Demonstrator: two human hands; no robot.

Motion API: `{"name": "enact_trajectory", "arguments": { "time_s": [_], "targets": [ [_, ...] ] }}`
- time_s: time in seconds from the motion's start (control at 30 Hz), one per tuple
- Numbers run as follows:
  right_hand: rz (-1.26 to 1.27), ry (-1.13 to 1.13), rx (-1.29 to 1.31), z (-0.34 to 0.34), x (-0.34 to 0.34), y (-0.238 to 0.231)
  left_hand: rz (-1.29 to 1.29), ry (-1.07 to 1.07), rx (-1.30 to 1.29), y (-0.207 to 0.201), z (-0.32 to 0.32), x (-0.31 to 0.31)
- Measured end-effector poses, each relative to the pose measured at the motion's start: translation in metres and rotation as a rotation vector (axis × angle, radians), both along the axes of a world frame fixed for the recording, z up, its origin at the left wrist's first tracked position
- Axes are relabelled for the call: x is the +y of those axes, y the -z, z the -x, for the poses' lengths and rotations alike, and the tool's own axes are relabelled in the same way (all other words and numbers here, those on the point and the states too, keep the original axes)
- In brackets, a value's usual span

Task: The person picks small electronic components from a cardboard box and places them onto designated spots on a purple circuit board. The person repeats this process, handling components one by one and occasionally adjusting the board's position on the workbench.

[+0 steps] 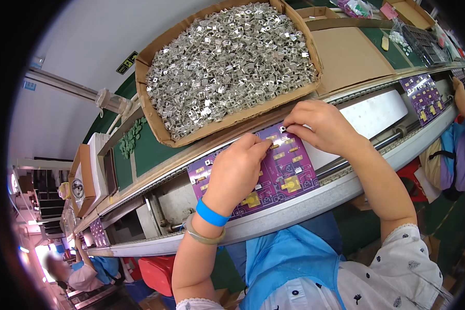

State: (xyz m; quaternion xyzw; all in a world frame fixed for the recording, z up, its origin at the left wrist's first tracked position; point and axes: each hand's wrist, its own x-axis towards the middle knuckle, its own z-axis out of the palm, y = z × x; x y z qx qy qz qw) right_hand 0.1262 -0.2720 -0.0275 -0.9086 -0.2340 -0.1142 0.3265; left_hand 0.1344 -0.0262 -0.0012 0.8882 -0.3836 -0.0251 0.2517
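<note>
Nearest the wearer, a blue wristband (212,213) and a bangle (204,232) are on the left arm, which crosses the conveyor's front rail (346,186). Beyond the rail, a purple circuit board (272,178) lies on the conveyor, beneath both hands. Left hand (233,170): fingertips drawn together over the board's upper middle; whether they hold anything cannot be told. Right hand (328,126): grip narrow, thumb and finger closed on a small metal clip (282,129) at the board's far edge.

Risks, as judged: the clip could sit skewed or bend a leg if pressed at a slant, since the fingers hide much of it. The left wrist or bangle could knock fitted parts if lowered. Any travel of the conveyor could spoil alignment.

Farther off, a cardboard box (243,117) stands heaped with loose clips (232,67); tangled pieces could spill onto the board if its near wall were bumped. To the right, a second board (422,98) lies near a co-worker's hand (459,95)
</note>
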Motion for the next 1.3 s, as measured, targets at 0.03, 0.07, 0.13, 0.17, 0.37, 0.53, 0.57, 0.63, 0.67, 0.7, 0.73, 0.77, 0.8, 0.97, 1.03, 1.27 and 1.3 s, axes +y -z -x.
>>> {"name": "enact_trajectory", "arguments": {
  "time_s": [0.03, 0.07, 0.13, 0.17, 0.37, 0.53, 0.57, 0.63, 0.67, 0.7, 0.73, 0.77, 0.8, 0.97, 1.03, 1.27, 1.3],
  "targets": [
    [-0.002, -0.001, -0.007, 0.0, 0.0, 0.0, -0.018, -0.011, -0.015, 0.0, 0.001, -0.001],
    [-0.002, 0.0, -0.009, 0.001, 0.0, 0.0, -0.035, -0.023, -0.031, -0.001, 0.002, -0.002],
    [0.002, 0.002, -0.013, 0.001, -0.001, 0.001, -0.057, -0.037, -0.059, 0.0, 0.002, -0.004],
    [0.001, 0.002, -0.016, 0.001, -0.001, 0.0, -0.062, -0.041, -0.072, 0.001, 0.002, -0.004],
    [0.013, 0.005, -0.023, 0.002, -0.003, -0.001, -0.103, -0.016, -0.14, 0.002, 0.002, -0.013],
    [0.015, -0.006, -0.008, -0.001, 0.001, -0.004, -0.023, -0.024, -0.165, 0.004, 0.005, -0.006],
    [0.011, 0.002, -0.002, 0.001, 0.001, -0.005, 0.031, -0.027, -0.18, 0.006, 0.006, -0.003],
    [-0.013, -0.021, -0.02, 0.003, 0.003, -0.007, 0.077, -0.036, -0.193, -0.001, 0.007, 0.01],
    [-0.059, -0.013, -0.041, 0.005, 0.005, -0.008, 0.148, -0.069, -0.2, -0.008, 0.01, 0.016],
    [-0.092, -0.022, -0.052, 0.007, 0.011, -0.015, 0.2, -0.119, -0.195, -0.011, 0.011, 0.026],
    [-0.089, -0.033, -0.115, 0.008, 0.015, -0.018, 0.259, -0.155, -0.192, -0.013, 0.01, 0.038],
    [-0.095, -0.047, -0.095, 0.01, 0.025, -0.025, 0.293, -0.209, -0.237, -0.014, 0.008, 0.054],
    [-0.111, -0.092, -0.077, 0.01, 0.035, -0.032, 0.313, -0.315, -0.212, -0.015, 0.006, 0.072],
    [-0.117, -0.296, -0.106, -0.014, 0.106, -0.067, 0.43, -0.674, -0.266, 0.008, -0.033, 0.177],
    [-0.061, -0.342, -0.162, -0.036, 0.145, -0.08, 0.35, -0.79, -0.316, 0.011, -0.054, 0.211],
    [0.605, -0.291, -0.229, -0.171, 0.299, -0.071, 0.128, -0.832, -0.398, 0.04, -0.131, 0.236],
    [0.665, -0.275, -0.159, -0.183, 0.321, -0.07, 0.116, -0.849, -0.413, 0.047, -0.137, 0.239]
  ]
}}
